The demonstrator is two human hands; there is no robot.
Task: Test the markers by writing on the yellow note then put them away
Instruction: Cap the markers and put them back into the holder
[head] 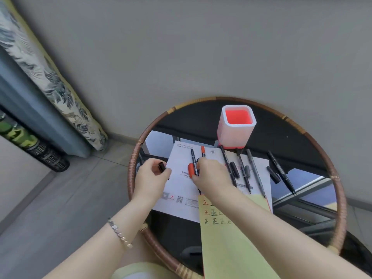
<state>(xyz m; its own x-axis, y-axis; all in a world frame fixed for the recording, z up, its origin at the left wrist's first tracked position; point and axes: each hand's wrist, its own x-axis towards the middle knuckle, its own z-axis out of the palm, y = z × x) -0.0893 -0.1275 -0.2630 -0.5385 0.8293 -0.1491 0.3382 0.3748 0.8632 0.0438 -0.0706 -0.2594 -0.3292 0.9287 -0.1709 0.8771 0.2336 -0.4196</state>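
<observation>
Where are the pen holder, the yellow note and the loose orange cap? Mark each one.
pen holder (233, 135): head view, on its white front wall.
yellow note (231, 246): head view, on the blank lower part of the sheet.
orange cap (190, 169): head view, on the cap's side, just left of the right hand.

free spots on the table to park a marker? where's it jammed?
Bare glass right of the pen holder up to the table rim, and left of it. Crowded: white sheet, with markers, loose caps and both hands. Yellow note lower half is bare.
</observation>
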